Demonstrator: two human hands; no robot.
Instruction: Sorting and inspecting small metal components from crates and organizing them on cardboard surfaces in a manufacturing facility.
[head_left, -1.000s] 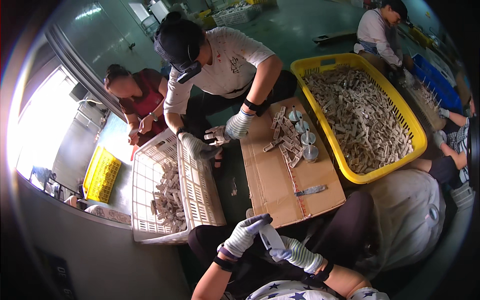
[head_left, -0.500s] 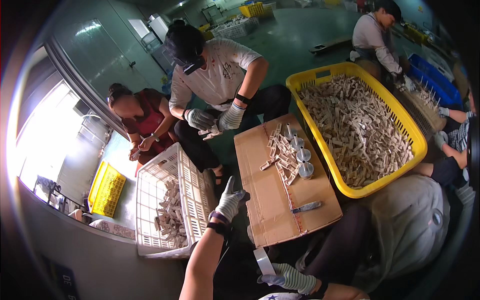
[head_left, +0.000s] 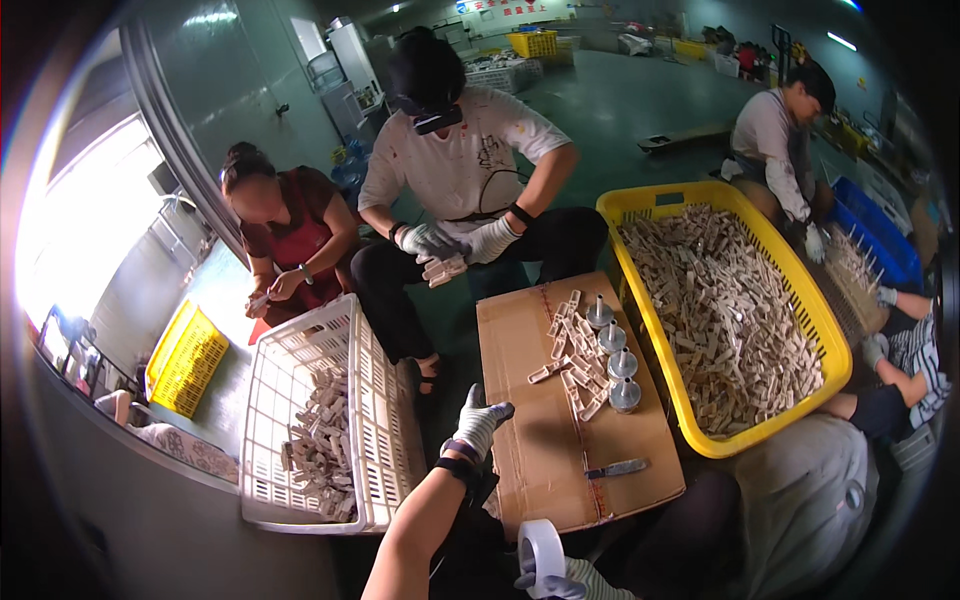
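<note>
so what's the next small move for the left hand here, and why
Probably reach the left hand a little further forward to the loose beige pieces on the cardboard. It hovers open and empty at the cardboard's left edge, while the right hand holds a roll of white tape.

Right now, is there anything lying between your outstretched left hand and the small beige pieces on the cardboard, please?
Nothing visible: only bare cardboard sheet lies between the left hand and the beige pieces.
</note>
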